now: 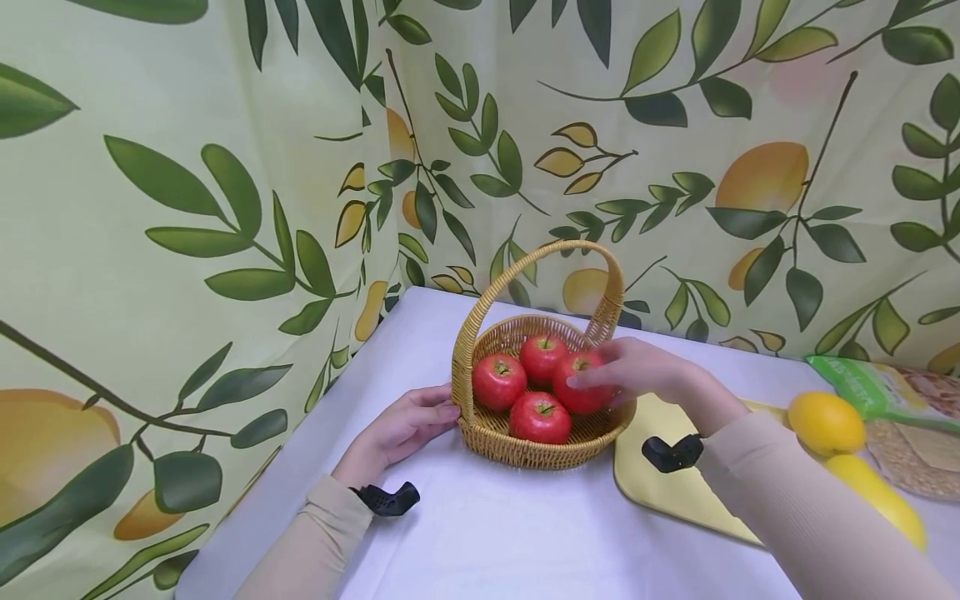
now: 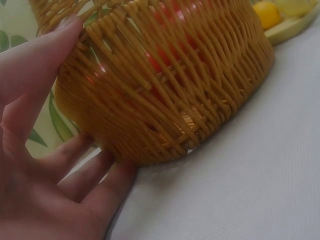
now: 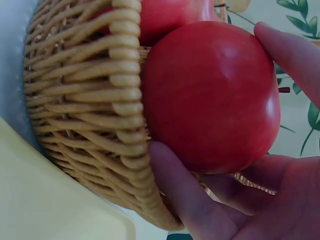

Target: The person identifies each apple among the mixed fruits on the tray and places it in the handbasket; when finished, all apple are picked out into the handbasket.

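Note:
A round wicker basket (image 1: 517,452) with a tall arched handle (image 1: 480,321) stands on the white-covered table with several red apples inside. My left hand (image 1: 405,425) holds the basket's left side, its thumb by the foot of the handle and its other fingers low on the woven wall (image 2: 165,100). With thumb and fingers around it, my right hand (image 1: 648,367) grips the rightmost apple (image 3: 215,100) at the basket's right rim (image 3: 127,100). The other apples, such as the front one (image 1: 540,419), sit together in the basket.
Right of the basket lies a pale yellow board (image 1: 660,475), partly under the right forearm. An orange (image 1: 827,423) and a long yellow fruit (image 1: 877,496) are beside it. A green food packet (image 1: 862,387) lies at the far right, before the leaf-patterned cloth backdrop (image 1: 480,158).

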Demonstrator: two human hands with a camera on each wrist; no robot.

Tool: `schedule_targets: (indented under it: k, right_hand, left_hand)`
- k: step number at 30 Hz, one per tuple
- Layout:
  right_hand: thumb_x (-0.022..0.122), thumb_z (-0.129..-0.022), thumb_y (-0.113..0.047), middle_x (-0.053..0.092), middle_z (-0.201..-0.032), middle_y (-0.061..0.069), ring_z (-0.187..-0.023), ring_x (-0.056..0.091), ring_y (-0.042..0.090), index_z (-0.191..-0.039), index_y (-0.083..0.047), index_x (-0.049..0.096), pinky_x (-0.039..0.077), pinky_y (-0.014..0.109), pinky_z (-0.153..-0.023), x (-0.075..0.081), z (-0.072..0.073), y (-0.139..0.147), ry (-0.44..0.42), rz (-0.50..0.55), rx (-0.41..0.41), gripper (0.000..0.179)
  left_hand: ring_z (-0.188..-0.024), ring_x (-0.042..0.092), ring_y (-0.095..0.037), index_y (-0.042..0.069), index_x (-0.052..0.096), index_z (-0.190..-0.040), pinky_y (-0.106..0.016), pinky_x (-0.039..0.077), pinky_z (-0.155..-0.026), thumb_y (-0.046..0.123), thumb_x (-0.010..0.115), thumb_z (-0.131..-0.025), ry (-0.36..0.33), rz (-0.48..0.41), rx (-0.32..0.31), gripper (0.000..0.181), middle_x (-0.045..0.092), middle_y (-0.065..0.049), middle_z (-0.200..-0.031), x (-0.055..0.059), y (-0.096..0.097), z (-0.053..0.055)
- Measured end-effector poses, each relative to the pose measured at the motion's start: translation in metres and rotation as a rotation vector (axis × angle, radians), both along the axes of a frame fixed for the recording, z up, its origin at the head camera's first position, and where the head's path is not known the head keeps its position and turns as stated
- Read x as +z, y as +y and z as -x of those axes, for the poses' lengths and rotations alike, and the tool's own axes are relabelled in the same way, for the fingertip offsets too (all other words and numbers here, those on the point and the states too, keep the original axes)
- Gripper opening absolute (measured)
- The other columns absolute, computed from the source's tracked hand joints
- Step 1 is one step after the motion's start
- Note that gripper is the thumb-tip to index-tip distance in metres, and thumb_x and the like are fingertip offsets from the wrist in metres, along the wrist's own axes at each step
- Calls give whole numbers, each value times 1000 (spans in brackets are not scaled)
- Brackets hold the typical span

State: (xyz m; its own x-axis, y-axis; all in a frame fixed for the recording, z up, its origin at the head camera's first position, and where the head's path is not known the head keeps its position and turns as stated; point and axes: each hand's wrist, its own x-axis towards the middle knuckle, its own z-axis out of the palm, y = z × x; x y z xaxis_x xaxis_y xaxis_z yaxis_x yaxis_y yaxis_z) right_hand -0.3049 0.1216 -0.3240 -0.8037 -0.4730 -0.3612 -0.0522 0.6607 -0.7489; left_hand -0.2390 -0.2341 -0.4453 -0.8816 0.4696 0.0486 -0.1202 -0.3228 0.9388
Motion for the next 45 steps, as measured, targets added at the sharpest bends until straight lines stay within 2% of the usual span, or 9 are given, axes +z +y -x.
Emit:
schedule_targets:
  k: [19,23,31,37,45]
  right_hand:
    - [76,-90,-42,62,-123,15,-110,63,29,-136,4,51,60,43,-87,-4,4,-9,11,-63,26,70]
    - [76,-90,-41,61,-125,14,-112,62,29,-138,3,49,60,44,-88,-2,5,-10,-12,-80,45,71]
    - [72,-92,-41,61,-124,14,-114,60,31,-136,3,51,57,47,-93,6,12,-11,-72,-130,147,66]
    - [73,-93,-38,61,-124,16,-111,63,31,-136,4,51,60,46,-89,7,18,-13,-115,-137,147,65]
    - [74,-92,-36,62,-120,15,-108,63,30,-135,3,52,60,44,-87,6,18,-15,-98,-193,150,63]
  left_hand:
    - [-123,60,-15,23,78,-117,-35,45,-111,-8,54,-97,-6,2,13,44,54,-12,-148,0,-4,0]
    - [-123,60,-15,22,78,-117,-36,45,-111,-7,55,-96,-18,1,17,43,55,-13,-147,0,-4,-1]
    - [-124,59,-15,23,78,-117,-37,43,-113,-5,58,-96,-14,13,16,41,55,-13,-148,-1,-4,0]
    - [-126,59,-16,22,77,-119,-37,43,-113,-5,57,-96,-3,7,10,41,51,-18,-151,-2,-2,0]
    - [-127,57,-16,22,78,-117,-38,42,-113,-7,56,-96,-12,11,11,42,47,-16,-155,-1,0,1]
